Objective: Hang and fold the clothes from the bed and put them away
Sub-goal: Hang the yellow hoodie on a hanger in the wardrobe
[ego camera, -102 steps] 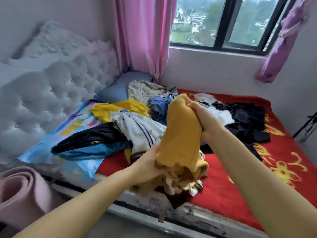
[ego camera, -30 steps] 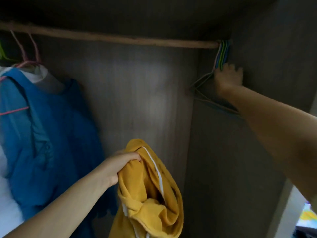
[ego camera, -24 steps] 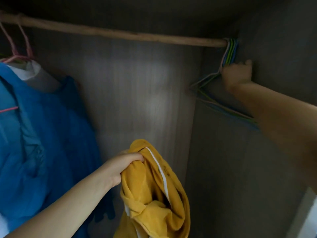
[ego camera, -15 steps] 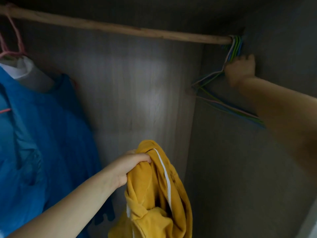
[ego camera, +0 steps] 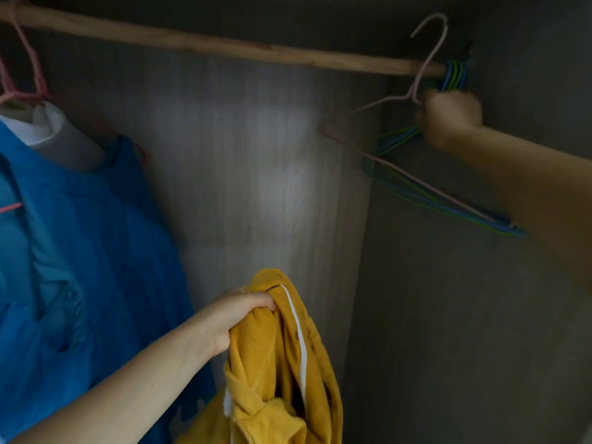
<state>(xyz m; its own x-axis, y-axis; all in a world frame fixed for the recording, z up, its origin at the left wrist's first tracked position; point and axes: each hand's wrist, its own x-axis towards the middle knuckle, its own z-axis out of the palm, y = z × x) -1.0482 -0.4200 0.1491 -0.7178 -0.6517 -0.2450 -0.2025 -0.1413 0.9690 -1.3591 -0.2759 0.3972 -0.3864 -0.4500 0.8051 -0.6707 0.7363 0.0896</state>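
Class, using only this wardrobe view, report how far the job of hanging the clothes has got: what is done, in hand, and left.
Done: a blue garment already hangs from the wooden rail. In hand: the left hand grips the yellow garment, and the right hand has a pink hanger in its grip, hook lifted above the rail. Left: the yellow garment is not yet on a hanger. The bed is out of view.
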